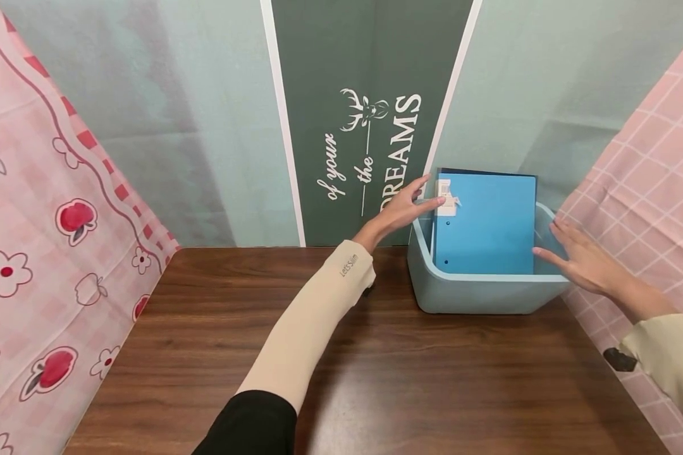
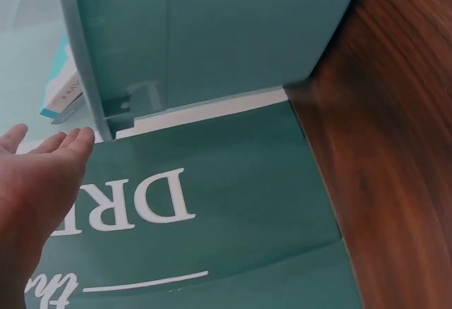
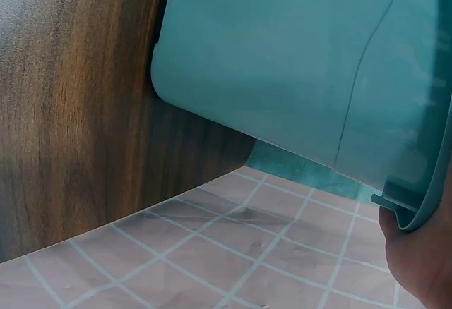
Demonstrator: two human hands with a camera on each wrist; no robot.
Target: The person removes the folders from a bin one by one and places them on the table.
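Observation:
A light blue-green plastic bin (image 1: 489,296) stands at the table's back right. Upright inside it is a blue notebook (image 1: 489,221) with punched holes and a white barcode label; the dark edge of another flat item (image 1: 484,170) shows behind it. My left hand (image 1: 401,205) is at the bin's left side, fingers extended and thumb close to the label. In the left wrist view those fingers lie just beside the bin's rim (image 2: 85,62). My right hand (image 1: 589,262) reaches over the right rim, fingers spread and thumb pointing at the notebook. The right wrist view shows it against the rim (image 3: 417,217).
The brown wood-grain table (image 1: 262,303) extends left and in front of the bin. A green cloth with white lettering (image 1: 370,145) hangs behind. Pink patterned cloth (image 1: 45,221) hangs on the left, and pink checked cloth (image 1: 649,208) stands close to the bin's right side.

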